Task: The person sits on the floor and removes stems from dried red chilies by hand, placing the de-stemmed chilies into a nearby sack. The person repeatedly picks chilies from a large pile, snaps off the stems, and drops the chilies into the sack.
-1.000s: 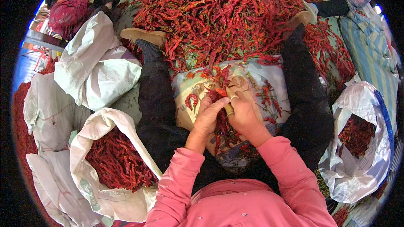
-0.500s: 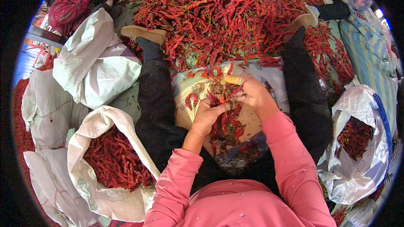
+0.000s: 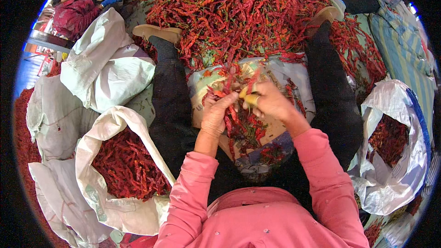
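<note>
My left hand [image 3: 214,115] is closed around several dried red chili peppers [image 3: 233,121], which stick out past its thumb and fingers. Right beside it, my right hand [image 3: 274,104] has its fingers curled, with yellow wrapping [image 3: 250,98] on a finger. A red chili, smeared by motion, rises from between those fingertips. The two hands nearly meet at their thumbs. Under them lies a board [image 3: 275,128] between my legs, with loose chilies, stems and bits [image 3: 257,131] strewn across it.
A large heap of red chilies [image 3: 243,14] spreads beyond my feet. An open white sack of chilies [image 3: 82,165] stands at my left, another white sack [image 3: 381,197] at my right. Folded white sacks [image 3: 119,80] lie farther left. A person [image 3: 76,18] sits at the far left.
My left hand has shifted slightly left and down. My right hand has drawn lower with its fingers more curled. The far-left person's blue-gloved hand has moved down.
</note>
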A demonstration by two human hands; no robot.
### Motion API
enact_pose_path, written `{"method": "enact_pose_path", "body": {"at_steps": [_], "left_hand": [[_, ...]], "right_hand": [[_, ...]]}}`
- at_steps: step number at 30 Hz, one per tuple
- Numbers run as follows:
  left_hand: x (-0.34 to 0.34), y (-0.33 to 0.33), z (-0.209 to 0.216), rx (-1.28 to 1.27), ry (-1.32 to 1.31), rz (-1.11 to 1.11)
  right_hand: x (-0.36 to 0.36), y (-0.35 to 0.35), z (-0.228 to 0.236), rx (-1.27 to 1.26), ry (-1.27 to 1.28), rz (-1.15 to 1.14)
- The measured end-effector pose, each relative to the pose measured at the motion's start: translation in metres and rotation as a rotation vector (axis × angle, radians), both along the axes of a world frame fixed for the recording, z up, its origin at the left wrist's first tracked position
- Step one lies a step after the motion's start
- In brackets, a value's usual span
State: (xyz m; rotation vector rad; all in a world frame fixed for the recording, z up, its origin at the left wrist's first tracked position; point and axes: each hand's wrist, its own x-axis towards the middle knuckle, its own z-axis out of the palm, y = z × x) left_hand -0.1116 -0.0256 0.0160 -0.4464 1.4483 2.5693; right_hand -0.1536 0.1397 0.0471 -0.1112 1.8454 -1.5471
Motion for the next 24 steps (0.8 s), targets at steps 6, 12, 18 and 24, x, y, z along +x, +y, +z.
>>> {"method": "enact_pose_path", "body": {"at_steps": [6, 12, 18, 24], "left_hand": [[0.007, 0.012, -0.001, -0.076, 0.007, 0.17], [0.013, 0.012, 0.002, 0.037, -0.104, 0.116], [0.006, 0.01, 0.0, 0.277, -0.239, -0.009], [0.004, -0.017, -0.024, 0.598, -0.274, 0.132]], "right_hand": [[0.019, -0.013, -0.021, 0.16, 0.614, 0.066], [0.027, 0.004, -0.018, 0.012, -0.052, 0.02], [0.036, 0.007, -0.013, -0.248, -0.123, -0.015], [0.039, 0.019, 0.023, -0.46, -0.146, 0.045]]}}
